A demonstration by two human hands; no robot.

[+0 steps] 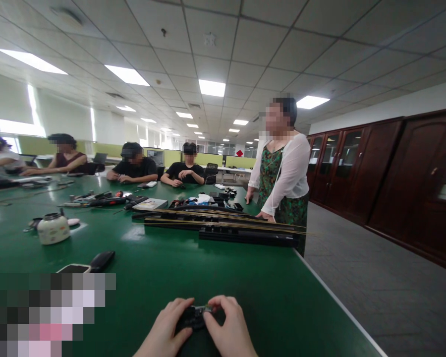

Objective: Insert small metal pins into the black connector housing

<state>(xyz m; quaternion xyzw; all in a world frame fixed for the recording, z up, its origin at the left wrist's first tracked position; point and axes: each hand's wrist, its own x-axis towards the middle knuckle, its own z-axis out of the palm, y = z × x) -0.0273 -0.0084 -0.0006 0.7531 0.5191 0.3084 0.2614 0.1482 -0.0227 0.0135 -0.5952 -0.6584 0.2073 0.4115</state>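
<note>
At the near edge of the green table, a small black plastic housing lies between my two hands. My left hand grips its left side, with thumb and fingers curved around it. Thumb and index finger of my right hand pinch a small grey-green piece at the housing's upper right. That piece looks like a little circuit board, but it is too small to be sure. My fingers cover part of both things.
Ahead lie long black rails with thin brass-coloured rods across them. A hairbrush-like object and a cream jar stand to the left. A person stands at the right edge; several others sit across the table.
</note>
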